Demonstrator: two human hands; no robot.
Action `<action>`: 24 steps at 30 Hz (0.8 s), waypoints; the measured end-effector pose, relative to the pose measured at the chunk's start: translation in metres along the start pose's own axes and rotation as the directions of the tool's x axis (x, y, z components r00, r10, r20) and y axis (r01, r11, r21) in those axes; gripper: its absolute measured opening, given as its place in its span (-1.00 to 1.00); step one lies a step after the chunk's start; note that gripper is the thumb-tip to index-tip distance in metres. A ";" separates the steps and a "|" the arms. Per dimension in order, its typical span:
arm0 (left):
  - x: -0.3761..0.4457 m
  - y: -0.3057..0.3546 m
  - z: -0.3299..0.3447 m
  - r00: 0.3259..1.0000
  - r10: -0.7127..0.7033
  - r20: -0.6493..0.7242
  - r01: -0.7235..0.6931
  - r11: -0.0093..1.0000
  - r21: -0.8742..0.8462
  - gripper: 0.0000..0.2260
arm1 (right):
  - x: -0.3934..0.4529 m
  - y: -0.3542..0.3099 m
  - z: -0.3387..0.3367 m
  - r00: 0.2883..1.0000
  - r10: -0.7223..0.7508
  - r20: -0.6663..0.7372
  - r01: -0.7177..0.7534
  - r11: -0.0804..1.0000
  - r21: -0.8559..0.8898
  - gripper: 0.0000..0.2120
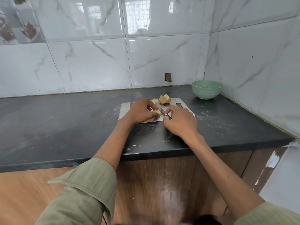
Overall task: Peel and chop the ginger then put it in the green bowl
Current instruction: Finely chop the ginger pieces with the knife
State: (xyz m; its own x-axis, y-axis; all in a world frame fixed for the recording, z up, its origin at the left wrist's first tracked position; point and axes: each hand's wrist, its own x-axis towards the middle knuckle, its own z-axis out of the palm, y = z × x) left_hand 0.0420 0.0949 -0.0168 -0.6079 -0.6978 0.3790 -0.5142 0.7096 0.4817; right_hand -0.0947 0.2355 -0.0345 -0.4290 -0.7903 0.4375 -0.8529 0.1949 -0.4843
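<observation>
Sleeves (84, 189): olive green cuffs are sitting nearest my view, both forearms reaching over the worktop (65, 124).
Left hand (141, 112): I am seeing its curled fingers holding down a pale ginger piece (156, 112) on the steel cutting board (125, 109).
Right hand (180, 123): it is gripping the knife (161, 109), the blade lying against that piece.
Other ginger (164, 99): bigger lumps are resting at the board's far edge.
Green bowl (207, 89): it is standing in the corner, well apart.

bowl (207, 90) green | counter (65, 114) black | tiles (84, 62) white, grey-veined | sleeve (84, 192) olive
</observation>
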 end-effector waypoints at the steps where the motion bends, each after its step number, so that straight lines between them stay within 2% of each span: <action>1: 0.001 -0.001 0.000 1.000 0.001 -0.005 -0.001 1.000 0.006 -0.79 | 0.000 0.000 0.000 1.000 -0.002 -0.005 0.002 1.000 -0.003 -0.70; 7: 0.000 -0.001 0.000 0.999 0.005 -0.050 0.001 0.992 0.126 -0.80 | -0.006 -0.003 0.003 0.993 -0.080 -0.087 0.073 0.994 -0.085 -0.69; 24: -0.007 0.013 -0.004 0.999 -0.045 -0.023 0.046 0.998 0.032 -0.87 | -0.007 -0.005 0.003 0.981 -0.179 -0.080 0.163 0.971 -0.174 -0.66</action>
State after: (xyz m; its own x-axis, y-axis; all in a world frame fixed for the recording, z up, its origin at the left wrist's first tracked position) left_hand 0.0421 0.1085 -0.0103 -0.5701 -0.7311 0.3747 -0.5606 0.6796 0.4731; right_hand -0.0868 0.2388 -0.0376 -0.2915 -0.7636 0.5761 -0.9501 0.1614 -0.2668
